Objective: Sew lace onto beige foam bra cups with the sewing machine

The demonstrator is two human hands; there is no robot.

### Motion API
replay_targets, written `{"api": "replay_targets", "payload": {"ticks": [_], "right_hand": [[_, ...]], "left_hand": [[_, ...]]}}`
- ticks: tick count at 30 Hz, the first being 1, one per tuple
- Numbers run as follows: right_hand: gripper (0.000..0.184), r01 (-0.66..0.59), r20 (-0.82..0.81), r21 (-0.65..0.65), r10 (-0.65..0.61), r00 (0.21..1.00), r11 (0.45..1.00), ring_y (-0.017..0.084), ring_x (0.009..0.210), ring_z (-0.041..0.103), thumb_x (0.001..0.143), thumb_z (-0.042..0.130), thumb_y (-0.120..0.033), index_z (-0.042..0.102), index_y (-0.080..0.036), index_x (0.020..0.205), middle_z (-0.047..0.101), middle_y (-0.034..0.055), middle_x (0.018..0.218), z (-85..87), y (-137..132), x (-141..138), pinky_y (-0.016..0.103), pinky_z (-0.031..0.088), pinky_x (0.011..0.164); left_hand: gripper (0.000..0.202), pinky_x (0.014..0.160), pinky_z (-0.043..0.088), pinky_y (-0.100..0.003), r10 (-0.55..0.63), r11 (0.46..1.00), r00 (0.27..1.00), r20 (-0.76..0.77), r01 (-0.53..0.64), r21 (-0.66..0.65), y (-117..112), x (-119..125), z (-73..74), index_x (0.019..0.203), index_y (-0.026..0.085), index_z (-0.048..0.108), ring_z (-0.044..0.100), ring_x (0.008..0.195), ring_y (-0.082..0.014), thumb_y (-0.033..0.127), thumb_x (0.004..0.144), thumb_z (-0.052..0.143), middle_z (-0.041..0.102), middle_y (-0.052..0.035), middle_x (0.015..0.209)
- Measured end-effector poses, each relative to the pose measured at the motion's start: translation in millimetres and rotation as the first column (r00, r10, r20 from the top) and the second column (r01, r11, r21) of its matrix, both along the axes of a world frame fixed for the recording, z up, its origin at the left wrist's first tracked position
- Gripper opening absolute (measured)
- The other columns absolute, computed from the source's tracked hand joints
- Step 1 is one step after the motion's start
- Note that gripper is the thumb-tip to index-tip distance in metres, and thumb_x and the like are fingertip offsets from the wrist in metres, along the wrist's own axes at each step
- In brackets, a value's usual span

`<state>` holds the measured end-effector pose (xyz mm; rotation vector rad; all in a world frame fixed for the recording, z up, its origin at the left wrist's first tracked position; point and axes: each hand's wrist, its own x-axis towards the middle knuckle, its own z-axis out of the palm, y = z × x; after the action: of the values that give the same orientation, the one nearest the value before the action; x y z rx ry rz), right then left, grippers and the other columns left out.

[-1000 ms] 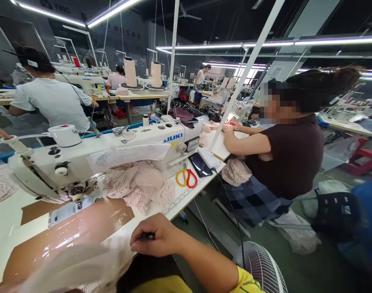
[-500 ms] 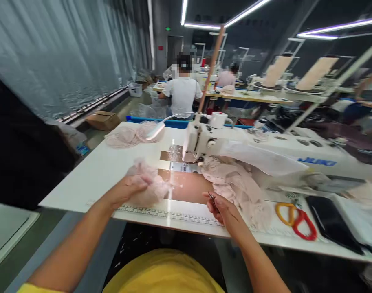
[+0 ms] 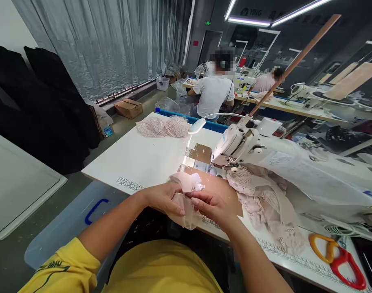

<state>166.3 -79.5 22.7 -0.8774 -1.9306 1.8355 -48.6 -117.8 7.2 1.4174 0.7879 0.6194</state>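
My left hand (image 3: pixel 167 198) is closed around a piece of sheer pale-pink fabric (image 3: pixel 186 182), its thumb on top. Fingers of my right hand (image 3: pixel 210 206) pinch at the same piece, meeting the left fingertips at the front edge of the sewing table. Whether the right hand also has a small tool in it is hidden. Beyond my hands stands a white sewing machine (image 3: pixel 283 158), its needle area lit by a lamp. More pale-pink lace fabric (image 3: pixel 265 195) is heaped under the machine arm, right of my hands.
Orange-and-red-handled scissors (image 3: pixel 338 260) lie on the right near a dark phone (image 3: pixel 367 254). Pink lace cups (image 3: pixel 164 126) rest on the far left of the white tabletop (image 3: pixel 137 158). A cardboard box (image 3: pixel 128 108) stands on the floor; a person in white (image 3: pixel 214 91) sits ahead.
My hands have come together at the fabric; the right held a small metal tool apart before. The fabric moved right, towards the table's front edge. The view has turned left.
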Motion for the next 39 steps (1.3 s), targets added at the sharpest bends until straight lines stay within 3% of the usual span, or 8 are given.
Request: {"api": "replay_targets", "payload": {"ticks": [6,11,15,18,23,26,32,39], "right_hand": [[0.041,0.042,-0.070,-0.123,-0.051,0.996,0.992,0.013,0.063,0.052,0.077,0.067,-0.052,0.075,-0.017,0.095,0.063,0.0020,0.072,-7.2,-8,-17,0.025,0.041,0.058],[0.038,0.146,0.041,0.207,-0.158,0.987,0.967,0.019,0.068,0.059,0.082,0.061,-0.051,0.074,-0.021,0.101,0.069,0.0045,0.076,-8.7,-5,4,0.032,0.048,0.065],[0.034,0.153,0.237,0.756,-0.485,0.842,0.636,0.029,0.096,0.060,0.089,0.052,-0.042,0.069,-0.025,0.112,0.069,0.0104,0.105,-30.9,14,61,0.044,0.046,0.086],[0.039,-0.035,0.285,0.932,-0.669,0.686,0.361,0.031,0.095,0.058,0.092,0.037,-0.031,0.068,-0.014,0.108,0.065,0.0174,0.102,-53.9,24,101,0.049,0.045,0.086],[0.039,-0.055,0.226,0.964,-0.691,0.687,0.261,0.031,0.104,0.055,0.093,0.035,-0.028,0.063,-0.011,0.114,0.061,0.0184,0.112,-64.6,19,115,0.049,0.045,0.090],[0.036,0.127,0.137,0.936,-0.672,0.727,0.328,0.031,0.110,0.054,0.092,0.042,-0.034,0.065,-0.016,0.112,0.061,0.0158,0.116,-53.9,11,97,0.049,0.043,0.095],[0.041,0.548,-0.009,0.197,-0.558,0.830,0.813,0.022,0.086,0.063,0.083,0.060,-0.050,0.066,-0.019,0.109,0.066,0.0108,0.104,-39.2,-18,57,0.037,0.052,0.077],[0.042,0.502,-0.199,-0.497,-0.655,0.729,0.708,0.015,0.065,0.058,0.077,0.068,-0.052,0.066,-0.019,0.102,0.067,0.0091,0.096,-37.3,-57,43,0.024,0.047,0.051]], "left_hand": [[0.038,0.054,0.043,-0.018,-0.020,1.000,1.000,0.001,0.020,0.016,2,3,-5.9,0.097,0.013,0.066,0.055,0.066,-0.0118,0.033,0.066,0.074,0.063,0.0001,0.078],[0.047,0.066,0.048,-0.022,-0.032,0.999,0.999,-0.029,0.033,0.040,-3,-7,5.3,0.108,0.017,0.066,0.060,0.076,-0.0157,0.033,0.065,0.078,0.066,-0.0006,0.088],[0.040,0.065,0.048,-0.023,-0.098,0.995,0.986,-0.134,0.097,-0.013,-5,-50,33.4,0.100,0.015,0.071,0.061,0.072,-0.0173,0.036,0.066,0.077,0.068,-0.0024,0.082],[0.041,0.070,0.049,-0.027,0.185,0.980,0.909,-0.372,-0.142,0.142,5,-92,53.8,0.104,0.015,0.068,0.062,0.076,-0.0201,0.039,0.071,0.070,0.068,-0.0027,0.082],[0.059,0.107,0.033,-0.046,0.782,0.604,0.401,-0.476,-0.299,0.739,28,-103,55.4,0.128,0.013,0.051,0.045,0.123,-0.0317,0.042,0.077,0.061,0.053,-0.0119,0.131],[0.066,0.113,0.026,-0.044,0.709,0.609,0.519,-0.477,-0.109,0.786,35,-54,36.6,0.134,0.015,0.044,0.034,0.133,-0.0291,0.048,0.080,0.062,0.041,-0.0131,0.143],[0.033,0.087,0.048,-0.037,0.492,0.733,0.582,-0.648,0.124,0.669,39,38,0.0,0.113,0.018,0.058,0.055,0.104,-0.0264,0.020,0.080,0.058,0.059,-0.0108,0.112],[0.064,0.084,0.051,-0.040,0.551,0.686,0.606,-0.574,0.062,0.725,-5,65,-19.1,0.137,0.016,0.037,0.057,0.101,-0.0271,0.005,0.074,0.046,0.056,-0.0138,0.116]]}}
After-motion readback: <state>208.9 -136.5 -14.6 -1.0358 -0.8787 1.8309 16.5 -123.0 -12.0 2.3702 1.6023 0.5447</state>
